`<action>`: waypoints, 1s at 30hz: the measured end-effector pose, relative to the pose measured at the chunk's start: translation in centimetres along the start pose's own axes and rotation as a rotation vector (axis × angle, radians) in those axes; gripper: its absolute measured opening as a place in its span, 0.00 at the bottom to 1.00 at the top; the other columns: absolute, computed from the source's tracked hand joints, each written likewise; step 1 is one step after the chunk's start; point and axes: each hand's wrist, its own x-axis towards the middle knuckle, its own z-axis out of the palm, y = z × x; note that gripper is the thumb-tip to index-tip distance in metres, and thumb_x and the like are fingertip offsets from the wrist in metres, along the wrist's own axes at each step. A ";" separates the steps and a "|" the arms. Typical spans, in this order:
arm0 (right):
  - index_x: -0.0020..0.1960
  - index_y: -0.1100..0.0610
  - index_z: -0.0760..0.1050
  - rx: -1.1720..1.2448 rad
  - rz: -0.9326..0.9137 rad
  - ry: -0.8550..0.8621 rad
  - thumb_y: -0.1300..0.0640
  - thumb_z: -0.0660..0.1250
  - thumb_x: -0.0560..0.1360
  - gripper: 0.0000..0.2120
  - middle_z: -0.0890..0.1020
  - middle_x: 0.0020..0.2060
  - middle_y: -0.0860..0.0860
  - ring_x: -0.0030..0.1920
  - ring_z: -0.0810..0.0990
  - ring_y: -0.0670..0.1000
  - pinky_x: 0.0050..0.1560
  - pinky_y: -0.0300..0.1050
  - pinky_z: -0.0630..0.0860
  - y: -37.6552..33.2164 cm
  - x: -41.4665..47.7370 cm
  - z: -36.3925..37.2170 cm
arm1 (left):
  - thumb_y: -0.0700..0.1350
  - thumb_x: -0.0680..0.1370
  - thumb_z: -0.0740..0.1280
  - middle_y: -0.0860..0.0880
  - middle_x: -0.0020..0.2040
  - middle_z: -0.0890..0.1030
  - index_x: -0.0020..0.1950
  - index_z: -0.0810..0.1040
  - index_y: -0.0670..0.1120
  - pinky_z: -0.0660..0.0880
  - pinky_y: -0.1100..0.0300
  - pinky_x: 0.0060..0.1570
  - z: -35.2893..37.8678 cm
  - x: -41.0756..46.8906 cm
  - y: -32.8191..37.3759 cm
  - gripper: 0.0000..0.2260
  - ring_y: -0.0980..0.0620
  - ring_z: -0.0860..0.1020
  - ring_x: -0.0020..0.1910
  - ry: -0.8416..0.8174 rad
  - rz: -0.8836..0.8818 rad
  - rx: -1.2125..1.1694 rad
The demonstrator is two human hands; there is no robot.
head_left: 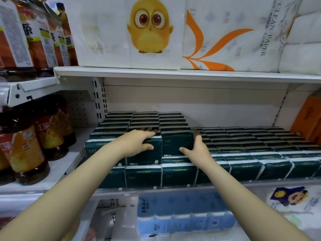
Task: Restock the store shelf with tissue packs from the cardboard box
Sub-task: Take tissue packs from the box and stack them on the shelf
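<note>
- The shelf (260, 184) holds dark green tissue packs (243, 168), set in rows from front to back
- On the left the packs lie two layers high, with the top layer three columns wide; on the right there is one layer of at least four columns; the back rows blur, so there is no full count
- The left hand (139, 141) grips the middle pack (144, 155) of the top front row, fingers curled over its top edge and thumb on its front face
- The right hand (196, 146) holds the right pack (175, 142) just beside it, fingers up its right side and thumb across the front
- The board above (173, 73) carries three white paper bundles (107, 32)
- The side racks on the left hold tea bottles (26, 150): at least four above and three below
- One orange pack (309, 119) stands at the shelf's right end
- Below are one blue pack (182, 214) and one white pack (291, 200)
</note>
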 end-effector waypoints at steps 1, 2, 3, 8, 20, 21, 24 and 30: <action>0.74 0.59 0.54 -0.008 0.006 0.004 0.55 0.70 0.76 0.34 0.73 0.66 0.58 0.60 0.75 0.56 0.53 0.44 0.73 -0.1 0.1 0.1 | 0.54 0.80 0.65 0.50 0.76 0.64 0.78 0.60 0.53 0.63 0.51 0.72 0.0 0.0 0.0 0.28 0.49 0.64 0.74 0.000 0.003 0.004; 0.75 0.59 0.53 -0.012 0.009 0.003 0.55 0.70 0.77 0.36 0.72 0.67 0.58 0.63 0.74 0.57 0.53 0.43 0.72 -0.1 0.2 0.1 | 0.54 0.80 0.65 0.50 0.76 0.65 0.78 0.60 0.53 0.64 0.51 0.71 0.0 -0.1 0.1 0.28 0.48 0.65 0.74 -0.001 0.004 0.008; 0.76 0.59 0.52 -0.010 0.016 0.000 0.55 0.70 0.77 0.37 0.71 0.68 0.58 0.65 0.73 0.57 0.54 0.42 0.71 -0.1 0.3 0.2 | 0.54 0.80 0.64 0.50 0.76 0.65 0.78 0.59 0.54 0.64 0.51 0.71 0.0 -0.1 0.1 0.28 0.48 0.65 0.73 -0.004 0.001 0.012; 0.75 0.58 0.57 0.009 0.053 -0.004 0.53 0.70 0.76 0.33 0.73 0.67 0.56 0.65 0.73 0.56 0.58 0.45 0.72 0.4 0.4 0.6 | 0.54 0.80 0.64 0.50 0.76 0.64 0.78 0.58 0.54 0.64 0.50 0.71 0.0 -0.2 0.2 0.29 0.48 0.64 0.74 -0.014 -0.008 0.024; 0.67 0.58 0.67 -0.017 0.067 0.009 0.48 0.73 0.73 0.28 0.77 0.63 0.54 0.61 0.76 0.54 0.54 0.42 0.73 0.5 0.0 0.1 | 0.55 0.78 0.66 0.49 0.76 0.64 0.78 0.56 0.53 0.65 0.50 0.70 -0.5 -0.9 1.4 0.32 0.47 0.65 0.73 -0.002 -0.024 0.040; 0.70 0.59 0.65 -0.015 0.071 0.004 0.46 0.73 0.73 0.32 0.76 0.65 0.54 0.63 0.75 0.54 0.57 0.44 0.73 0.5 -0.1 0.0 | 0.55 0.78 0.66 0.49 0.76 0.63 0.78 0.56 0.53 0.65 0.50 0.71 -0.5 -1.0 1.5 0.32 0.47 0.65 0.73 0.004 -0.022 0.037; 0.78 0.59 0.53 0.019 0.046 0.038 0.43 0.69 0.75 0.42 0.66 0.73 0.55 0.67 0.71 0.52 0.63 0.46 0.69 0.0 -0.9 -1.0 | 0.57 0.78 0.65 0.49 0.78 0.61 0.79 0.55 0.52 0.62 0.51 0.73 -0.7 -1.4 2.1 0.32 0.48 0.61 0.75 0.046 -0.004 -0.006; 0.77 0.53 0.59 0.319 -0.143 0.242 0.47 0.65 0.79 0.30 0.67 0.74 0.49 0.71 0.67 0.48 0.70 0.45 0.66 -1.4 -3.4 -3.2 | 0.55 0.80 0.62 0.52 0.77 0.62 0.78 0.59 0.51 0.56 0.61 0.71 -0.2 -2.1 5.5 0.28 0.54 0.60 0.75 0.238 0.105 -0.219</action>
